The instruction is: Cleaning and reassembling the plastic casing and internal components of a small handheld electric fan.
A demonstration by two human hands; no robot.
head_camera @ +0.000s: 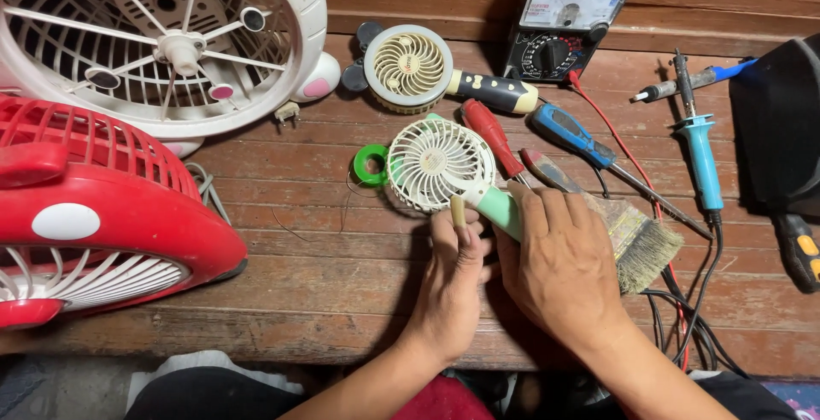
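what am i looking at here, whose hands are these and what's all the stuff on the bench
This is one picture from a camera worn on a person's head, looking down at their own two bare hands over a wooden bench. The right hand wraps round the pale green handle of a small white handheld fan, whose head rests on the bench. The left hand holds a small beige piece against the handle near the head; I cannot tell what it is.

Around them lie a second handheld fan with a dark handle, a red-handled screwdriver, a blue-handled screwdriver, a paintbrush, a blue soldering iron, an analogue multimeter and a green tape roll. At the left stand a white desk fan and a red desk fan.
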